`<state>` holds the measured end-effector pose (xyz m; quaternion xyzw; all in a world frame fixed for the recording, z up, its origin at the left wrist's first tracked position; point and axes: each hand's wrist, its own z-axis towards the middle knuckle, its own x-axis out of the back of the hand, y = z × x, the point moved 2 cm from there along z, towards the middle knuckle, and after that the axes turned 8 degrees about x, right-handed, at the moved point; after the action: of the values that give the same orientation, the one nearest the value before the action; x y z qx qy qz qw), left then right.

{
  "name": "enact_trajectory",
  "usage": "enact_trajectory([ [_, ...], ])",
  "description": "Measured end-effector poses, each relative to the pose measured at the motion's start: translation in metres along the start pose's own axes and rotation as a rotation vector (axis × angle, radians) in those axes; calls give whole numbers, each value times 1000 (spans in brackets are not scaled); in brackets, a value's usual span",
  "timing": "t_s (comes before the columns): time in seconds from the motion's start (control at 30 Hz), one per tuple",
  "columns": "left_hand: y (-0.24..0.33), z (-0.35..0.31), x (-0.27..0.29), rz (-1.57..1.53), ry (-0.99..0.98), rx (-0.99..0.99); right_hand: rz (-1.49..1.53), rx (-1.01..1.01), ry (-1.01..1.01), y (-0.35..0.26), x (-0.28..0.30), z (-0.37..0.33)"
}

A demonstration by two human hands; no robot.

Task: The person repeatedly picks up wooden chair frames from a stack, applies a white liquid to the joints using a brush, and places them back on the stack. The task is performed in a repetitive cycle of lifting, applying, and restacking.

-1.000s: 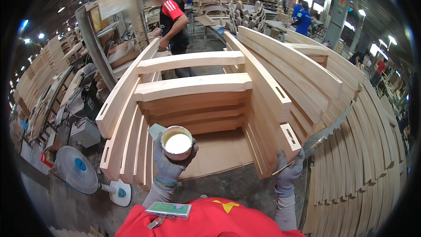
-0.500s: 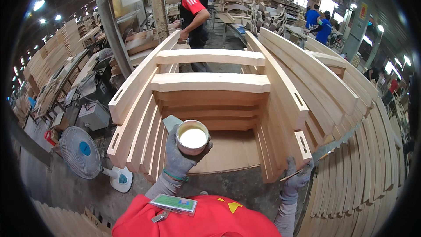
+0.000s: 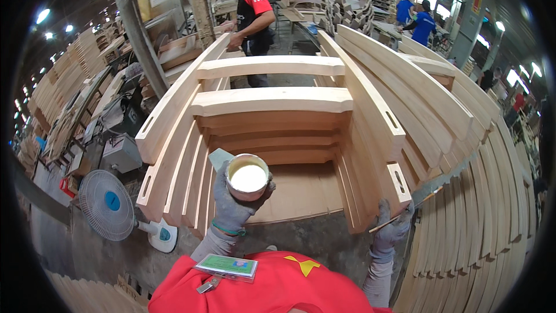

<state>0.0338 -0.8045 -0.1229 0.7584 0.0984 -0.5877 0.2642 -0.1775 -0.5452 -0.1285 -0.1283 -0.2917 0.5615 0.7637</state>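
Over the wooden frame (image 3: 272, 139), the gloved left hand (image 3: 231, 203) clamps a glue cup (image 3: 248, 177) — keep it level — while the right hand (image 3: 394, 229), fingers closed on a thin brush (image 3: 405, 211), works the slotted rail end (image 3: 399, 179).

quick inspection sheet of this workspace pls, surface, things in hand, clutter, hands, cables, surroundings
surface: flat board lying inside the wooden frame, bare where it shows
job's things: wooden frame of curved rails with slotted ends; small tin of white liquid; thin stick-like tool, its tip hidden
clutter: stacks of curved wooden slats on the right
hands: left hand, gloved, holds the tin over the board; right hand, gloved, holds the thin tool by the frame's near right corner
cables: nothing seen
surroundings: floor fan on the left, machines and wood piles behind it; a person in a red and black shirt at the frame's far end; two people in blue farther back
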Motion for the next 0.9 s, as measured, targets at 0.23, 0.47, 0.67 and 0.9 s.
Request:
enact_trajectory([
  [0.23,0,3,3,20,-46,2,-19,69,21,5,-1,-1],
  [0.47,-2,2,-3,-13,-28,22,-58,67,37,-3,0,1],
  [0.67,-2,3,1,-19,-44,29,61,-6,28,-8,0,4],
  [0.9,-1,-3,-5,-15,-49,12,-88,95,41,-3,-2,0],
])
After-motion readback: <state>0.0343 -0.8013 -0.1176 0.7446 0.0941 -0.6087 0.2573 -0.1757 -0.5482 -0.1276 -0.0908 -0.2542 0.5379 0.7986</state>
